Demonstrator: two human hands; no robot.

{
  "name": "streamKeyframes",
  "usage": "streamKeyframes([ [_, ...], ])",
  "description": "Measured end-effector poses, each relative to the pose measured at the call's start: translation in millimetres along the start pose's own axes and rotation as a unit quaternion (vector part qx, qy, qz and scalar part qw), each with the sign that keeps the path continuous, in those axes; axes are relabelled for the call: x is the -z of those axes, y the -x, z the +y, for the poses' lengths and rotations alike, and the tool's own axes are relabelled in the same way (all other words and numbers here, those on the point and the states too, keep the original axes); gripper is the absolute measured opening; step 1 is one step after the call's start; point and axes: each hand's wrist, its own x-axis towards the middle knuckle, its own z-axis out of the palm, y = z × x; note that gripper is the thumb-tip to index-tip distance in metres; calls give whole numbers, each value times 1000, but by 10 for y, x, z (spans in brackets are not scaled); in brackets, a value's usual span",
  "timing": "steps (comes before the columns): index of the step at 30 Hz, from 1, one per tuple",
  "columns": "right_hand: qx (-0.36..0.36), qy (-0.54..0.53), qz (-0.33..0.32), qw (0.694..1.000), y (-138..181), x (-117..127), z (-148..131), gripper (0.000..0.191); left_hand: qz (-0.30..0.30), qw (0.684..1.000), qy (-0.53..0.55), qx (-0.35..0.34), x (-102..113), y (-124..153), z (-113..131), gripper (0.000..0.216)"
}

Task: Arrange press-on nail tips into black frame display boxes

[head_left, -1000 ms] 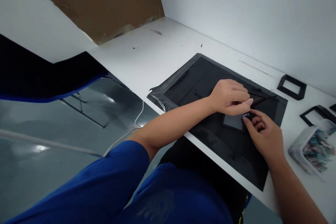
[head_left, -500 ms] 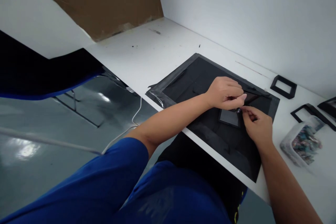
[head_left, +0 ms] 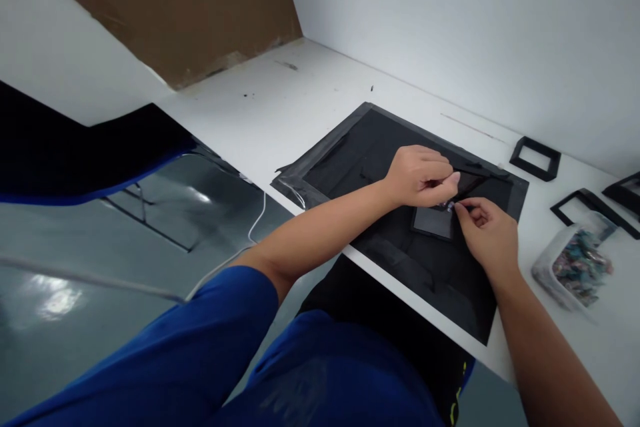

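Note:
My left hand (head_left: 425,175) is curled into a loose fist above a small dark rectangular frame (head_left: 433,223) with a greyish glossy middle. Whatever its fingers grip, if anything, is hidden. From the right, my right hand (head_left: 489,235) is closed in a pinch, thumb and forefinger meeting at a tiny shiny piece (head_left: 451,207) over the frame's upper right corner. That piece is too small to name. The frame lies on a large black mat (head_left: 400,267) taped to the white table, and my left hand covers part of it.
A clear plastic tub (head_left: 550,273) of small wrapped bits stands right of my right forearm. Behind it lie black rectangular frames (head_left: 536,159), several pieces near the wall. A black chair (head_left: 90,153) with blue edging and a white cable (head_left: 257,217) are at the left.
The view has shifted slightly. Both hands keep nearly the same place over the frame, with my right fingertips a little apart from the left hand and the shiny piece showing between them.

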Motion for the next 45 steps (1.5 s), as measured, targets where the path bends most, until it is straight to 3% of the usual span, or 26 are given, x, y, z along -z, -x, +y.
streamKeyframes([
  [6,6,1,15,1000,4,-18,-46,33,43,999,21,-25,45,-25,60,41],
  [11,35,-4,34,999,53,13,-86,30,21,993,61,-97,24,-35,81,37],
  [15,53,6,119,991,215,207,-227,34,11,986,100,-132,-1,-48,130,34],
  [17,53,21,193,980,278,404,-260,35,5,984,111,-136,1,-55,153,34],
  [18,54,32,236,970,290,531,-239,33,1,984,114,-137,5,-58,160,33],
  [21,65,77,423,901,246,1006,37,26,-6,984,113,-138,21,-73,170,32],
  [23,32,128,539,832,197,1347,371,22,-15,984,109,-140,31,-84,175,32],
  [24,16,165,578,799,184,1503,555,19,-21,984,107,-142,36,-89,180,32],
  [25,5,201,582,788,183,1637,735,18,-29,983,107,-145,41,-94,187,32],
  [26,-9,223,573,788,192,1745,897,15,-37,982,106,-149,48,-98,197,32],
  [28,-38,214,465,858,234,1868,1146,14,-57,980,104,-157,63,-105,220,32],
  [30,-46,195,370,907,279,1881,1285,18,-87,978,100,-159,81,-110,242,32],
  [35,-62,157,165,972,279,1774,1374,18,-129,973,104,-161,100,-123,271,33],
  [40,-128,181,40,974,271,1810,1339,27,-135,968,130,-167,86,-126,293,30],
  [45,-254,234,-20,938,293,1821,1221,39,-130,966,145,-168,69,-110,298,28],
])
